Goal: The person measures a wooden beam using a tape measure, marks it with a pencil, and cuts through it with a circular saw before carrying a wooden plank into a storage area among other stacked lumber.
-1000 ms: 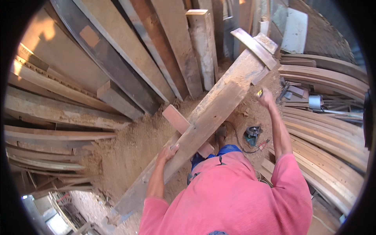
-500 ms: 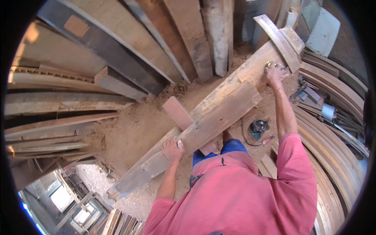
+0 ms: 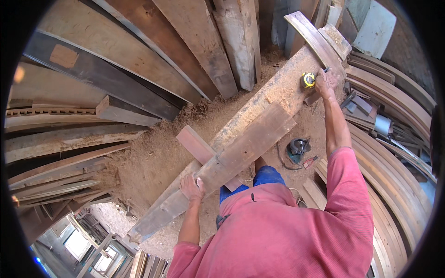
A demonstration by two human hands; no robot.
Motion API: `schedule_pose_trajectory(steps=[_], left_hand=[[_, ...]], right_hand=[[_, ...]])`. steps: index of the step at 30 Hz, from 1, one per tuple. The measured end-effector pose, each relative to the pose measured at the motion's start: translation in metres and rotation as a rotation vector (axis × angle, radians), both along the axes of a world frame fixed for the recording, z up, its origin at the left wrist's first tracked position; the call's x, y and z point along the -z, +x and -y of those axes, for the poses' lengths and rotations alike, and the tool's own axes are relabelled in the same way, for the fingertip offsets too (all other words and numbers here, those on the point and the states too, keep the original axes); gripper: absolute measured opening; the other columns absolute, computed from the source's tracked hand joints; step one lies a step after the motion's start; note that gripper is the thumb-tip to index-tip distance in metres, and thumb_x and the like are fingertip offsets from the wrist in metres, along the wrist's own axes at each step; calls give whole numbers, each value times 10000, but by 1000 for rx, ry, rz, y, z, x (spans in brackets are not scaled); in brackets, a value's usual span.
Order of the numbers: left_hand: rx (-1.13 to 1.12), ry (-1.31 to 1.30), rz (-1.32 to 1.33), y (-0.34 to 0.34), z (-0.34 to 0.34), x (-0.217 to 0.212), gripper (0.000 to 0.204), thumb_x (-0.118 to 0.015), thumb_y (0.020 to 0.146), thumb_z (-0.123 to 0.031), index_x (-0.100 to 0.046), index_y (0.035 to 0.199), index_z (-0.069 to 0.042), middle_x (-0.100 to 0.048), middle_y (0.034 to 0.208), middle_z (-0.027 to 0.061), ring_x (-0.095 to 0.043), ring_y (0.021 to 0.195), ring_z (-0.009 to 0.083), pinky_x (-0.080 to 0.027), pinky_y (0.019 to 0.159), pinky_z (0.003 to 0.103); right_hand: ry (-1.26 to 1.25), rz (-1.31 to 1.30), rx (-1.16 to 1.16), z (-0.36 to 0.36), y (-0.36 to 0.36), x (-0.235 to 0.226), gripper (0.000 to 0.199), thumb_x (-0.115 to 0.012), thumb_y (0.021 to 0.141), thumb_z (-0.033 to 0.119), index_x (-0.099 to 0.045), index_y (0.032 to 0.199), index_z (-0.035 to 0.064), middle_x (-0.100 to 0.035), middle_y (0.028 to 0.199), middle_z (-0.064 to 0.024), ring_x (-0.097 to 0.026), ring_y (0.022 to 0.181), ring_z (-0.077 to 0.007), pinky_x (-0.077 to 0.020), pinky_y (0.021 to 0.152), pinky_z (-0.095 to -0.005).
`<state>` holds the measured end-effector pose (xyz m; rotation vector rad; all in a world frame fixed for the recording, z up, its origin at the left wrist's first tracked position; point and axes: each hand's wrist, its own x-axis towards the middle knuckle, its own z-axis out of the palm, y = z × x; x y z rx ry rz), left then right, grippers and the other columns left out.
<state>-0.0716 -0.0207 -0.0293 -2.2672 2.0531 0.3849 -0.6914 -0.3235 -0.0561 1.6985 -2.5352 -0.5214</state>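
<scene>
The left hand rests on the brown board, fingers bent. The right hand is positioned at the lower end of the curved wooden strip. The yellow-and-black tape measure sits on the thick beam, just beside the right hand. Whether either hand grips cannot be determined at this scale.

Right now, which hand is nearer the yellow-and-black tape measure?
Right. The right hand is beside the tape measure; the left hand is farther away, on the brown wooden board.
</scene>
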Motion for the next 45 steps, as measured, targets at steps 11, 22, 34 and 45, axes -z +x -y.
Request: schedule_pose_trajectory(steps=[11, 22, 34, 45], left_hand=[[13, 15, -16, -1, 3, -1, 391, -580, 816, -348, -643, 1112, -101, -651, 1081, 135, -560, 1059, 356, -408, 940, 511], [29, 8, 68, 0, 3, 0, 398, -580, 817, -365, -648, 1109, -104, -639, 1058, 134, -560, 1050, 346, -410, 921, 505], [33, -68, -42, 4, -4, 1, 391, -573, 845, -389, -660, 1110, -115, -655, 1044, 115, -574, 1034, 331, -414, 925, 497], [-20, -36, -30, 4, -6, 7, 494, -527, 914, -461, -634, 1224, -91, -671, 1162, 168, -578, 1135, 358, -409, 975, 513]], right_hand=[[98, 101, 128, 8, -21, -3, 290, -580, 869, 277, -738, 1079, 155, -718, 1131, -154, -643, 1121, -382, -440, 953, -525], [-207, 638, 584, -63, -75, 69, 792, -687, 849, 472, -501, 1359, -104, -557, 1372, -284, -566, 1247, -396, -478, 1020, -477], [-1126, 1523, 875, -84, -90, 23, 211, -706, 916, 201, -627, 982, 16, -618, 755, -52, -597, 580, -170, -507, 523, -297], [-1444, 1252, 314, -203, 61, -164, 248, -541, 1050, 293, -560, 1014, 48, -561, 788, 2, -525, 630, -94, -451, 570, -248]])
